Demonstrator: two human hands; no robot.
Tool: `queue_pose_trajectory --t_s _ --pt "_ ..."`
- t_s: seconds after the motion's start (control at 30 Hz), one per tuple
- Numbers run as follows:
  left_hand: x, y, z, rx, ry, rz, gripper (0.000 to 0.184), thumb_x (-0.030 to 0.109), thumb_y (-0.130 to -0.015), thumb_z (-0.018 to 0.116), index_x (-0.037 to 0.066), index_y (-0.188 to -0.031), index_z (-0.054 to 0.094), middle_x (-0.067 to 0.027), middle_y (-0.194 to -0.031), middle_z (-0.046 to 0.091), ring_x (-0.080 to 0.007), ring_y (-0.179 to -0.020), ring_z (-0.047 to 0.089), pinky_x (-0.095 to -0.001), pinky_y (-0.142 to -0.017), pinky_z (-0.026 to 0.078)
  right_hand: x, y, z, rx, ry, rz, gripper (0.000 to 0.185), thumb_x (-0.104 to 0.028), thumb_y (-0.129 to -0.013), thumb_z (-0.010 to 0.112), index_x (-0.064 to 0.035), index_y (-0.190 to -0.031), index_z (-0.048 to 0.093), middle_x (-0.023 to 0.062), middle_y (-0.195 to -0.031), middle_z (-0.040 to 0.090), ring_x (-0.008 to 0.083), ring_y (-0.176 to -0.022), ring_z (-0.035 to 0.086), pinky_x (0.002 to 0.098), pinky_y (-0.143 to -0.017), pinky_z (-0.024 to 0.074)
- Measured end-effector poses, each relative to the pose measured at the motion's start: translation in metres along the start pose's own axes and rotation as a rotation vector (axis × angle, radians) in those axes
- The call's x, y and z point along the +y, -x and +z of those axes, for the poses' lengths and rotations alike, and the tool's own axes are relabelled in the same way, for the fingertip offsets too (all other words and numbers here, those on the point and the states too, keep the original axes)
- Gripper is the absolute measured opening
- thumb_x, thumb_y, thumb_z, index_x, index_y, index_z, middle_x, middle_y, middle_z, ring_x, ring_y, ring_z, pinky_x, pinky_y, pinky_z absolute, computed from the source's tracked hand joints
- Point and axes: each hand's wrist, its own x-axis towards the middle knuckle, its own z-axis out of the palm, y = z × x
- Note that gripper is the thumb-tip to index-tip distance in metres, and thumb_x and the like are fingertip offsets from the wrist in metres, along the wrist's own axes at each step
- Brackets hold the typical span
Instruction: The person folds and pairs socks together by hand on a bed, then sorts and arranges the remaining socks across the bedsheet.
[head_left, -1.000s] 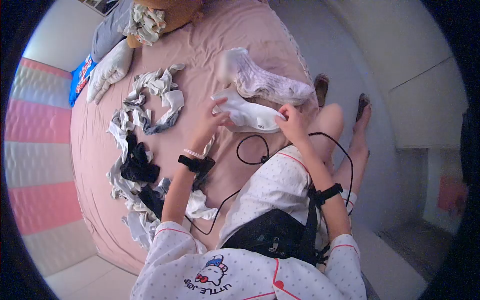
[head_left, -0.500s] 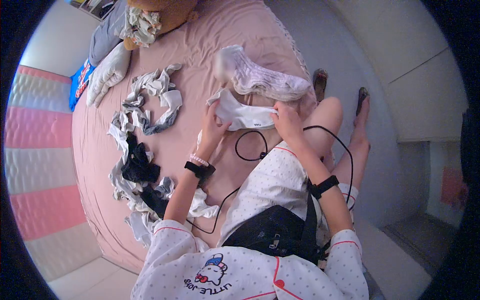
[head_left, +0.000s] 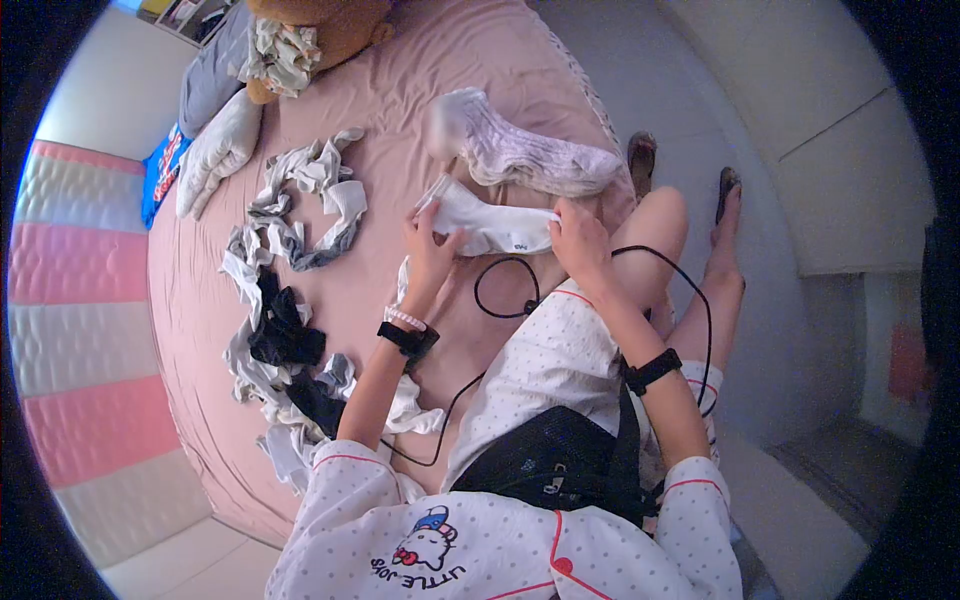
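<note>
A white sock (head_left: pixel 490 228) with small dark lettering near its right end lies stretched between my two hands, over the pink bed. My left hand (head_left: pixel 432 245) holds its left part, thumb and fingers somewhat apart along the near edge. The other end is pinched in my right hand (head_left: pixel 580 238), fingers closed. Just beyond lies a stack of pale ribbed socks (head_left: pixel 540 160), laid flat. Partly behind my left wrist is another white piece of fabric.
Loose white and grey socks (head_left: pixel 300 180) and dark socks (head_left: pixel 285 320) trail along the left of the pink bedsheet (head_left: pixel 410 110). A black cable (head_left: pixel 478 290) loops beside my lap. Pillows (head_left: pixel 220 150) and a brown plush toy (head_left: pixel 340 50) sit at the far left.
The view has shifted slightly. Both hands keep hold of the white sock in nearly the same place, and the stacked socks have not moved.
</note>
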Motion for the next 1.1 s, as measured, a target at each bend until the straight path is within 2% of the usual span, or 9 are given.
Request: queue_pose_trajectory --t_s 0.03,0.1,0.23,0.3,0.53,0.83,0.9,0.97,1.1 --pt "0.003 -0.001 -0.003 -0.003 -0.001 0.0 0.063 0.011 -0.067 0.072 0.001 -0.123 0.045 -0.017 -0.122 0.04 -0.0305 -0.097 0.049 -0.0363 -0.083 0.044 -0.001 0.0 -0.001 0.0 -0.001 0.003 0.014 -0.014 -0.08 0.06 -0.0039 -0.087 0.053 0.0185 -0.082 0.061 0.0372 -0.078 0.06 0.0464 -0.068 0.0465" --pt "0.02 -0.003 -0.013 0.021 -0.452 0.206 0.055 0.011 -0.071 0.068 0.003 -0.122 0.048 -0.0179 -0.124 0.04 -0.0356 -0.104 0.046 -0.0382 -0.092 0.039 -0.004 0.001 -0.004 -0.02 0.02 0.01 0.015 -0.013 -0.08 0.059 -0.004 -0.088 0.052 0.0178 -0.082 0.061 0.0367 -0.08 0.06 0.0464 -0.068 0.0468" --pt "0.056 -0.004 -0.017 0.112 -0.66 0.285 0.049 0.008 -0.075 0.062 0.004 -0.122 0.048 -0.0179 -0.126 0.041 -0.0379 -0.114 0.04 -0.042 -0.102 0.029 -0.003 0.001 -0.004 -0.032 0.041 0.004 0.015 -0.013 -0.08 0.059 -0.0037 -0.09 0.051 0.0173 -0.085 0.061 0.0367 -0.08 0.06 0.0462 -0.069 0.0473" --pt "0.034 -0.012 -0.013 -0.412 -0.506 0.491 0.049 0.014 -0.082 0.056 0.008 -0.128 0.041 -0.0173 -0.138 0.032 -0.0378 -0.127 0.029 -0.0463 -0.109 0.02 -0.005 0.001 -0.005 -0.1 0.084 0.001 0.021 -0.01 -0.081 0.05 0.0 -0.099 0.051 0.0223 -0.087 0.06 0.0392 -0.083 0.06 0.0481 -0.074 0.0477" --pt "0.033 -0.018 -0.009 -0.458 -0.635 0.523 0.065 0.036 -0.085 0.052 0.018 -0.142 0.026 -0.0153 -0.149 0.012 -0.036 -0.138 0.006 -0.047 -0.111 0.011 -0.006 0.002 -0.005 -0.036 0.202 -0.038 0.027 -0.01 -0.082 0.049 0.0013 -0.106 0.051 0.023 -0.105 0.053 0.0384 -0.093 0.055 0.0445 -0.077 0.0486" --pt "0.064 -0.015 -0.008 -0.372 -0.883 0.624 0.072 0.038 -0.084 0.054 0.014 -0.143 0.021 -0.0163 -0.149 0.012 -0.0381 -0.137 0.008 -0.0522 -0.109 0.011 -0.004 -0.001 -0.001 -0.134 0.104 0.056 0.037 -0.017 -0.076 0.064 0.0027 -0.103 0.048 0.0215 -0.104 0.051 0.0381 -0.101 0.05 0.0448 -0.083 0.0458" --pt "0.056 -0.014 -0.007 -0.35 -0.869 0.639 0.073 0.03 -0.083 0.057 0.011 -0.143 0.019 -0.0182 -0.146 0.019 -0.038 -0.135 0.015 -0.0495 -0.109 0.015 -0.006 0.0 -0.005 -0.202 0.116 -0.013 0.043 -0.022 -0.076 0.066 0.0028 -0.106 0.047 0.0222 -0.106 0.051 0.0394 -0.101 0.05 0.0454 -0.086 0.0432" --pt "0.039 -0.021 -0.01 -0.195 -0.454 0.331 0.066 0.021 -0.081 0.061 0.009 -0.138 0.029 -0.0195 -0.139 0.03 -0.0384 -0.124 0.032 -0.0452 -0.104 0.026 -0.006 -0.001 -0.006 -0.21 0.101 0.008 0.044 -0.023 -0.076 0.067 0.0023 -0.106 0.047 0.0225 -0.107 0.051 0.0394 -0.101 0.049 0.0452 -0.086 0.043" --pt "0.025 -0.03 -0.028 0.033 -0.267 0.012 0.042 0.015 -0.078 0.063 0.004 -0.116 0.05 -0.0184 -0.119 0.049 -0.0346 -0.104 0.048 -0.0421 -0.091 0.038 -0.003 -0.002 0.0 -0.151 0.081 -0.029 0.046 -0.023 -0.076 0.068 0.0014 -0.107 0.045 0.0232 -0.108 0.051 0.0396 -0.102 0.049 0.0458 -0.085 0.0431"
